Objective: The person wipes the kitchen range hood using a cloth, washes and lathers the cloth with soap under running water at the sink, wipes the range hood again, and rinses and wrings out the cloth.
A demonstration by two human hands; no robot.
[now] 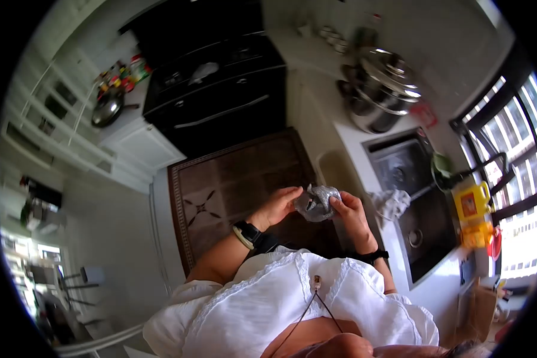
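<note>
In front of my chest is a small crumpled silvery-grey bundle point(317, 204), shiny and translucent in places like thin plastic or foil; its exact kind cannot be made out. My left hand point(278, 206) has its fingertips at the bundle's left edge, thumb and fingers closed on it. My right hand point(351, 213) grips the right side, thumb pressed on top and fingers underneath. Whatever lies inside the bundle is hidden. Both hands are above the brown tiled floor, left of the sink counter.
To the right is a dark sink point(414, 206) with a grey-white cloth point(392, 204) over its near edge. A large steel steamer pot point(385, 89) stands on the counter. Yellow bottles point(472, 201) line the window side. Ahead is a black stove point(215, 77); a lidded pan point(108, 108) sits left.
</note>
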